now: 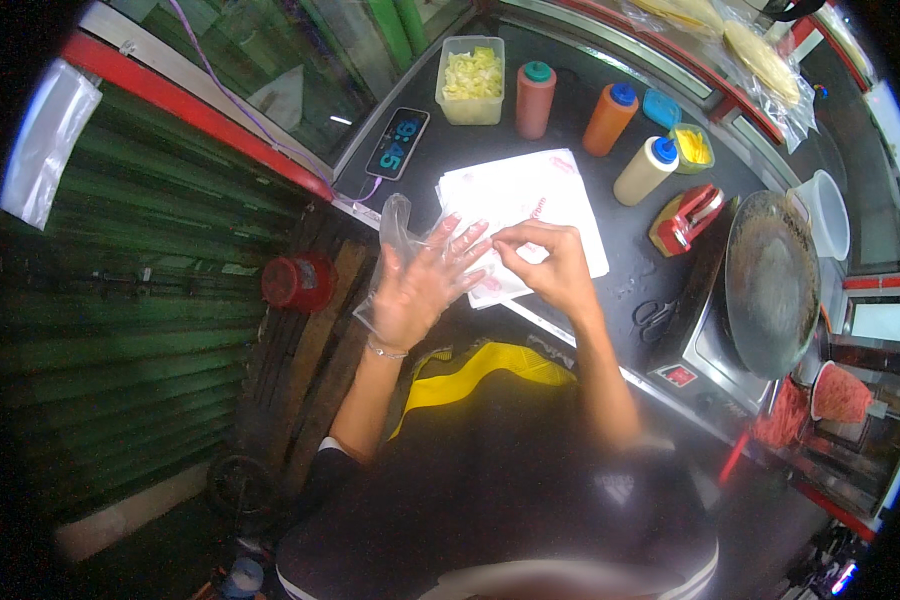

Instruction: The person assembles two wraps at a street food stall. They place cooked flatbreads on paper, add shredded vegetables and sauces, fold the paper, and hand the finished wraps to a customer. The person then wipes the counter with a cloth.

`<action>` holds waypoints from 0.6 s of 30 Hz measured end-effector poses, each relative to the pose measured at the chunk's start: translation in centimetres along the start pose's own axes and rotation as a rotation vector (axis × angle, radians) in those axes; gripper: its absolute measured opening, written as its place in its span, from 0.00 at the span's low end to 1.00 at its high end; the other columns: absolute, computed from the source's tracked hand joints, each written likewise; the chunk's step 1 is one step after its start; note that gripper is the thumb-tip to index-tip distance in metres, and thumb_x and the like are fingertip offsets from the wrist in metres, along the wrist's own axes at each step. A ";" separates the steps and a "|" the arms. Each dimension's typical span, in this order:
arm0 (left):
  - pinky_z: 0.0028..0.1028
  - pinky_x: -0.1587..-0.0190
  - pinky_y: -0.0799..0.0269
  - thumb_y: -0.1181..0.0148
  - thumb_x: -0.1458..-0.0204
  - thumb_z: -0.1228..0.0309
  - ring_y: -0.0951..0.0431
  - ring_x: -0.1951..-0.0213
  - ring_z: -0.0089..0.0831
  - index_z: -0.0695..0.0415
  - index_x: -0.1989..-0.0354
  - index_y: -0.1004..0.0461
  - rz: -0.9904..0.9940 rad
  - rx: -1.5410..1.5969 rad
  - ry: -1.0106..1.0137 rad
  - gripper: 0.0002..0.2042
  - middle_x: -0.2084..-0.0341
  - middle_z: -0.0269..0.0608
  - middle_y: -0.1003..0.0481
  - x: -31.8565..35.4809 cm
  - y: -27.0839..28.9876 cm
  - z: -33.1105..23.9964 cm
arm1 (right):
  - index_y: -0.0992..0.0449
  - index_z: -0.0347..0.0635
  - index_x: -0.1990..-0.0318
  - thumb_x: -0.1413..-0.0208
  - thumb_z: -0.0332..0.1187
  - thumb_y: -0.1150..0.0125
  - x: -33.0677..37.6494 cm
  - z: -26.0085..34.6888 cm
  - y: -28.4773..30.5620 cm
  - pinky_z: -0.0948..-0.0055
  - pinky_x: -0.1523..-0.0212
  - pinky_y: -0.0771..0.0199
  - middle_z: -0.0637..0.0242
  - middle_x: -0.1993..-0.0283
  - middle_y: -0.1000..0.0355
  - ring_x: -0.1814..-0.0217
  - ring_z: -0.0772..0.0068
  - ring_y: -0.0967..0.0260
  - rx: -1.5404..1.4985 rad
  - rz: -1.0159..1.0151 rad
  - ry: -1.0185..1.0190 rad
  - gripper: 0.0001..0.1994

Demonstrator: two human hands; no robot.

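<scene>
The view looks from the wearer's head, through the left of two side-by-side fisheye lenses, steeply down and forward. The wearer's dark-shirted torso (500, 490) fills the near part, closest to the lens; the left hand (415, 285) and right hand (555, 265) sit mid-view. The black counter's (625, 270) front edge crosses obliquely, from far left to near right. The wide field takes in a green corrugated wall (135, 360) at left and a round pan (772, 285) at right.
</scene>
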State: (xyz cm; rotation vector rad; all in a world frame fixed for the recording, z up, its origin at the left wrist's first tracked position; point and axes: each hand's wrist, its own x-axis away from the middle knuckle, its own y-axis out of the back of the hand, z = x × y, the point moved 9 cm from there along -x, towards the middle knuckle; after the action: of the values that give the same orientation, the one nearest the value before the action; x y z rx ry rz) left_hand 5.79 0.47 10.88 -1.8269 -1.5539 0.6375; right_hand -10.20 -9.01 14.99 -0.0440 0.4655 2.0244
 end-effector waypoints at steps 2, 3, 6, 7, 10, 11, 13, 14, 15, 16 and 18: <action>0.58 0.14 0.59 0.77 0.30 0.24 0.53 0.13 0.55 0.50 0.10 0.54 0.032 0.017 -0.026 0.51 0.12 0.57 0.54 0.1 -0.8 0.2 | 0.10 0.34 0.58 0.43 0.24 0.26 0.2 0.4 0.1 0.68 0.54 0.18 0.58 0.64 0.13 0.61 0.71 0.16 0.010 -0.053 0.055 0.06; 0.57 0.14 0.60 0.76 0.30 0.24 0.54 0.13 0.55 0.51 0.10 0.54 0.018 0.032 -0.027 0.51 0.12 0.57 0.55 0.1 -1.0 0.4 | 0.11 0.33 0.59 0.43 0.23 0.26 0.2 0.6 0.3 0.68 0.55 0.19 0.59 0.65 0.14 0.62 0.71 0.17 0.039 -0.088 0.092 0.06; 0.54 0.14 0.63 0.72 0.29 0.25 0.57 0.12 0.52 0.52 0.10 0.55 0.065 0.070 -0.047 0.50 0.11 0.55 0.59 0.7 -2.4 0.1 | 0.13 0.33 0.62 0.46 0.22 0.26 0.1 1.0 1.7 0.69 0.56 0.20 0.62 0.66 0.16 0.63 0.73 0.19 0.101 -0.256 0.179 0.05; 0.53 0.14 0.63 0.71 0.29 0.25 0.58 0.12 0.51 0.52 0.10 0.56 0.084 0.053 -0.061 0.50 0.11 0.55 0.60 1.0 -2.8 -0.3 | 0.13 0.33 0.62 0.46 0.22 0.25 -0.2 0.8 2.5 0.70 0.55 0.20 0.63 0.67 0.17 0.62 0.74 0.19 0.116 -0.317 0.168 0.05; 0.51 0.13 0.65 0.70 0.28 0.27 0.59 0.12 0.49 0.53 0.10 0.58 0.104 -0.010 -0.056 0.50 0.11 0.54 0.62 1.7 -3.0 -1.0 | 0.13 0.34 0.60 0.45 0.25 0.22 -1.7 0.5 4.5 0.69 0.54 0.21 0.66 0.65 0.16 0.62 0.73 0.21 -0.052 -0.334 0.130 0.07; 0.51 0.13 0.66 0.70 0.27 0.27 0.59 0.12 0.49 0.53 0.10 0.59 0.114 -0.042 -0.041 0.49 0.11 0.54 0.62 1.8 -2.9 -1.1 | 0.13 0.35 0.59 0.45 0.26 0.21 -2.3 0.4 4.9 0.69 0.53 0.21 0.67 0.64 0.16 0.62 0.73 0.22 -0.142 -0.293 0.093 0.08; 0.50 0.13 0.66 0.70 0.26 0.29 0.58 0.12 0.48 0.55 0.10 0.58 0.128 -0.179 -0.060 0.48 0.11 0.54 0.60 1.9 -2.4 -1.2 | 0.12 0.33 0.60 0.38 0.26 0.25 -3.7 1.8 4.1 0.70 0.52 0.22 0.66 0.69 0.20 0.59 0.76 0.20 -0.176 -0.021 0.100 0.04; 0.49 0.13 0.65 0.70 0.25 0.31 0.57 0.12 0.48 0.57 0.11 0.57 0.131 -0.280 -0.093 0.47 0.12 0.54 0.58 1.9 -2.2 -1.3 | 0.11 0.33 0.60 0.38 0.26 0.25 -4.4 2.7 3.2 0.70 0.53 0.21 0.65 0.69 0.19 0.60 0.75 0.20 -0.139 0.153 0.113 0.05; 0.49 0.12 0.64 0.71 0.24 0.33 0.56 0.12 0.48 0.59 0.11 0.55 0.140 -0.381 -0.126 0.46 0.12 0.54 0.56 1.9 -2.0 -1.3 | 0.11 0.33 0.59 0.37 0.27 0.25 -4.9 3.0 2.4 0.70 0.54 0.21 0.64 0.69 0.18 0.60 0.75 0.20 -0.057 0.313 0.065 0.05; 0.48 0.12 0.63 0.71 0.23 0.34 0.54 0.13 0.48 0.61 0.12 0.54 0.155 -0.481 -0.162 0.45 0.12 0.54 0.54 2.0 -2.0 -1.3 | 0.10 0.32 0.59 0.37 0.26 0.25 -5.8 4.6 3.0 0.69 0.56 0.20 0.63 0.67 0.17 0.60 0.74 0.19 -0.159 0.288 0.148 0.05; 0.48 0.13 0.57 0.66 0.22 0.43 0.48 0.14 0.48 0.64 0.14 0.48 0.192 -0.728 -0.286 0.40 0.15 0.56 0.48 2.4 -2.5 -1.7 | 0.09 0.31 0.61 0.38 0.26 0.24 -8.1 6.7 4.8 0.68 0.60 0.19 0.58 0.64 0.14 0.62 0.72 0.18 -0.239 0.222 0.237 0.06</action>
State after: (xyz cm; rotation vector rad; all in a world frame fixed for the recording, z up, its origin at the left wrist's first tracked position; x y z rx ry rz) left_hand 5.74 2.75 13.99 -2.5285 -1.9888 0.4586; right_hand -9.27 -15.51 24.46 -0.3972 0.3867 2.2970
